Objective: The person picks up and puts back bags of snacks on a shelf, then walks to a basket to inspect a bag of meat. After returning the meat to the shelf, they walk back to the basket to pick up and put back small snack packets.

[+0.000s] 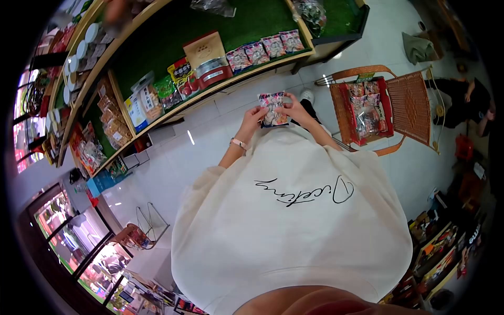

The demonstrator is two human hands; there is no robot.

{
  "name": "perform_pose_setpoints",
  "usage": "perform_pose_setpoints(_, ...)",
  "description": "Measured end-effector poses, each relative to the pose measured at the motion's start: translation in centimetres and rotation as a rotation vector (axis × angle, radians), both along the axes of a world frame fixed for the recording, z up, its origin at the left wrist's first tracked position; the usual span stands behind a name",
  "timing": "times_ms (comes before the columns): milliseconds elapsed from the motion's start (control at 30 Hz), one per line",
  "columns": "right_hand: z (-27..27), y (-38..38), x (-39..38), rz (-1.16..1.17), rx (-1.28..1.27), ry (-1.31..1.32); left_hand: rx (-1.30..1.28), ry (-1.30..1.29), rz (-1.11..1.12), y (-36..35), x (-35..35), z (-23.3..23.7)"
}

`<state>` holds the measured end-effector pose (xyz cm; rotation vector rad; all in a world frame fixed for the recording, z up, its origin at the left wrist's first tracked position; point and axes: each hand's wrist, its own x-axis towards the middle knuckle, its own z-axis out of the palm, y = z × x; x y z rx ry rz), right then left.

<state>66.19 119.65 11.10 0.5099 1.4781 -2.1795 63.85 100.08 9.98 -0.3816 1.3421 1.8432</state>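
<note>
A small snack packet [273, 109] with a pink and dark printed front is held up before my chest. The fingers of my left hand [254, 117] pinch its left edge. On the opposite side, my right hand [295, 109] grips it with the thumb across the front. Similar packets [256, 53] stand in a row along the front edge of the green-lined shelf [157, 47]. To the right, a red carton [387, 133] with more packets inside sits on a wicker chair [417, 107].
Other bagged foods, including a brown pouch [210, 58] and a green bag [167, 92], line the shelf. White-lidded jars [79, 50] stand at the upper left. Another person in dark clothes [464, 102] is at the far right, behind the chair. More goods [436, 247] fill the lower right.
</note>
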Motion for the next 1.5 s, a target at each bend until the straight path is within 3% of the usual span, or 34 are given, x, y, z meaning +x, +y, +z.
perform_pose_setpoints(100,-1.0,-1.3,-0.7,0.121,0.09,0.008,-0.005,-0.026,0.04,-1.4,-0.3,-1.3)
perform_pose_setpoints(200,-0.9,-1.8,-1.5,0.097,0.084,-0.008,-0.033,0.003,0.001,-1.9,-0.6,-0.3)
perform_pose_setpoints(467,-4.0,-3.3,-7.9,0.045,0.013,-0.045,-0.176,0.095,-0.031,-3.0,-7.6,-3.2)
perform_pose_setpoints(633,-5.4,-5.6,-16.7,0.103,0.025,0.016,-0.217,0.121,0.116,-4.8,-15.1,-2.6)
perform_pose_setpoints(767,-5.6,-6.6,-24.1,0.031,0.123,0.045,-0.326,0.195,0.026,-6.7,-23.3,-4.5)
perform_pose_setpoints(833,-7.1,-7.1,-27.6,-0.022,0.061,0.027,-0.355,0.214,0.055,-6.9,-27.4,-6.2)
perform_pose_setpoints(900,-9.9,-7.3,-31.0,0.019,0.186,0.013,-0.41,0.266,0.049,-6.5,-31.1,-6.2)
perform_pose_setpoints(967,-10.6,-7.4,-33.7,0.009,0.188,0.055,-0.314,0.237,0.163,-6.1,-34.4,-8.4)
perform_pose_setpoints(1233,-17.0,-7.3,-39.2,0.035,0.342,-0.002,-0.602,0.29,-0.037,-5.4,-40.1,-14.7)
perform_pose_setpoints(1433,-17.3,-7.2,-38.9,0.011,0.257,-0.085,-0.811,0.622,-0.098,-5.9,-39.3,-18.2)
perform_pose_setpoints(1500,-16.1,-7.2,-39.1,0.03,0.277,-0.12,-0.927,0.595,-0.249,-6.2,-39.5,-17.4)
